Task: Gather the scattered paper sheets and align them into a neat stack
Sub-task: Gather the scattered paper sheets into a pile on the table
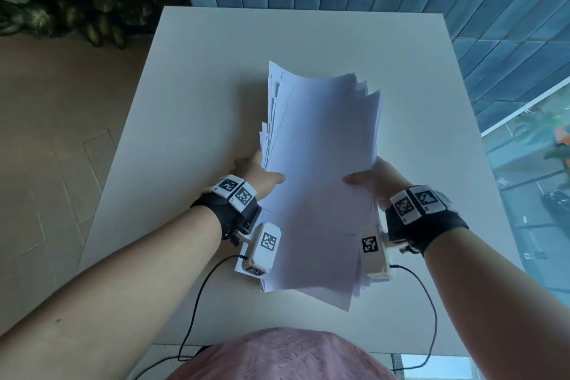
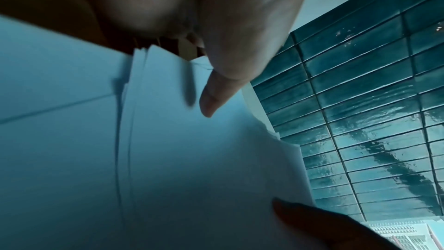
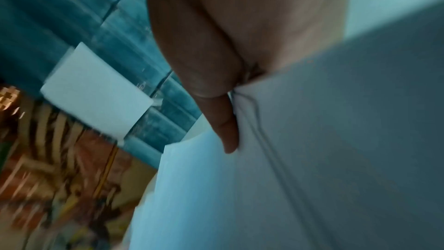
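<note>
Head view shows my 2 hands holding the bundle of paper sheets above the white table, with nothing left scattered on the tabletop that I can see. My left hand grips the left long edge, thumb laid over the top sheet and the other fingers hidden underneath. My right hand grips the right long edge the same way, thumb on top. Both grips sit about midway along the bundle, almost level with each other, so neither hand is nearer to it than the other.

The long axis of the bundle runs from near me to the far side of the table, tilted so the far end rises and leans slightly right. The sheets are not square yet: the far corners fan out in steps at the far right, and loose edges splay along the far left side and at the near end.

From the left wrist view my thumb presses flat on the paper, with staggered edges showing beside it. The right wrist view is blurred, but my thumb clearly lies along the edge of the sheets there.

I judge the gathering done and the squaring still to do. The bundle lies between my palms, so turning it to stand on a short edge and tapping it on the table seems the sensible next move.
</note>
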